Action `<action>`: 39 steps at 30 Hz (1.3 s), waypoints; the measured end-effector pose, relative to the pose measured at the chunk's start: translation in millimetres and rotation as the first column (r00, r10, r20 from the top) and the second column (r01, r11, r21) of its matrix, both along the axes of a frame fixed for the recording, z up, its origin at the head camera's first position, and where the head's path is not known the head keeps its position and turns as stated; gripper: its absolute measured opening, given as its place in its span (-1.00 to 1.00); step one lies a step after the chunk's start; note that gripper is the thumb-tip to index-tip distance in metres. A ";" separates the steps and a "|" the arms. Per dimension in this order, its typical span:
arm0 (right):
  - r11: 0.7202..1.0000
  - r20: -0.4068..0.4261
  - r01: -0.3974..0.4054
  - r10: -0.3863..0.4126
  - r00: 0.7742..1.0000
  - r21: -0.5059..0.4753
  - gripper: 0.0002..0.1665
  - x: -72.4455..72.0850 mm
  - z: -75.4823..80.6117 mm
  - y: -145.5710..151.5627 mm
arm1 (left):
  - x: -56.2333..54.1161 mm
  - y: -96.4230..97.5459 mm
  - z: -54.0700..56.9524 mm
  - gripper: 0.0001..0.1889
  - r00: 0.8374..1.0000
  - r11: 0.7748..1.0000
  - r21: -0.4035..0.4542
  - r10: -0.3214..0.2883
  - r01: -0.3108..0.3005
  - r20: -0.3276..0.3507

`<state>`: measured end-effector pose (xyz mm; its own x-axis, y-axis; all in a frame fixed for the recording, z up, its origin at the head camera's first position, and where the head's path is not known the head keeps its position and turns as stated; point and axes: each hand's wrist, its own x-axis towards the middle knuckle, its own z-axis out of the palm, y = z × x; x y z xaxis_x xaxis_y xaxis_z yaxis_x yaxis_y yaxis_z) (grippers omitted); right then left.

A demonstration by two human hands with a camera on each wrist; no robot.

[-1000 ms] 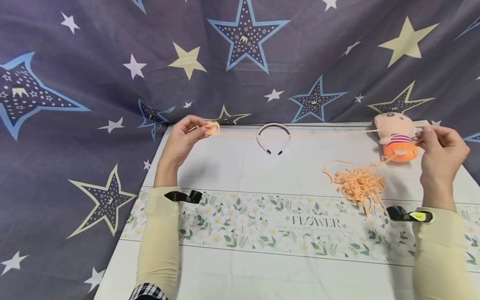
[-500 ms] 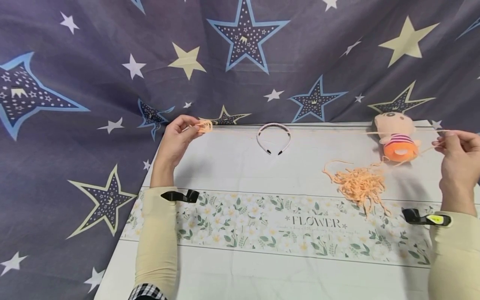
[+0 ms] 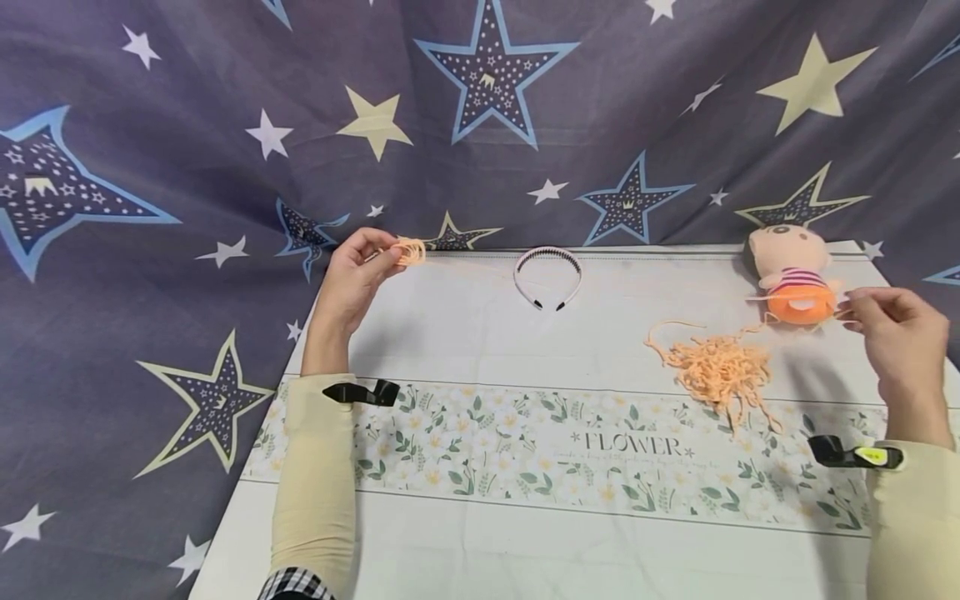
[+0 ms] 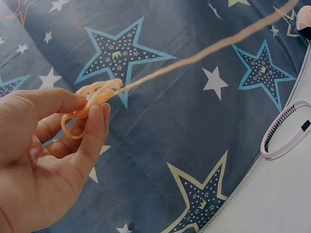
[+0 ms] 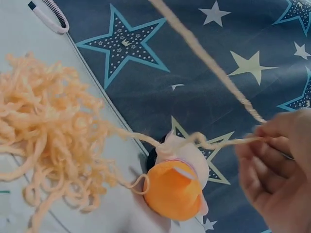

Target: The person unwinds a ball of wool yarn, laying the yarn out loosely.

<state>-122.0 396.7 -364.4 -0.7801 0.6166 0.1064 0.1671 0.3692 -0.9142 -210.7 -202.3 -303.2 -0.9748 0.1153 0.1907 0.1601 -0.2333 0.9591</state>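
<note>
My left hand (image 3: 351,279) pinches a small looped bundle of peach yarn (image 4: 99,92) between thumb and fingertips, raised near the table's back left. A strand of yarn (image 4: 209,51) runs from it toward the right. At the far right, my right hand (image 3: 903,337) pinches the yarn between thumb and forefinger; in the right wrist view this hand (image 5: 277,165) is blurred. From its fingertips a slack length trails to a tangled heap of peach yarn (image 3: 720,371) on the table. Just left of that hand lies a plush doll (image 3: 795,250) with orange bottoms and a striped top.
A pale pink headband (image 3: 548,250) with dark teeth lies at the table's back edge, between the hands. Behind the table hangs a dark star-printed cloth (image 3: 480,183). The white tablecloth (image 3: 525,550) has a floral strip across it.
My right hand first moved right, drawing the strand out, then came slightly down and back left. My left hand shifted a little left and then stayed, keeping the yarn bundle.
</note>
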 end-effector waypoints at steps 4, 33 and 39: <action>0.976 0.164 -0.170 0.147 0.975 0.133 -0.87 2.5 -8.7 -0.9 | 1.1 1.2 0.1 -0.89 1.000 1.000 -0.011 0.003 -0.003 -0.003; 0.855 0.081 -0.456 0.451 0.889 0.245 -0.61 -28.1 3.2 -88.6 | 2.7 19.5 5.8 -0.77 0.994 0.992 -0.077 -0.101 0.098 -0.037; 0.843 -0.021 -0.493 0.509 0.861 0.215 -0.67 -47.9 6.2 -132.8 | 4.2 23.2 2.9 -0.77 0.993 0.986 -0.122 -0.114 0.110 -0.024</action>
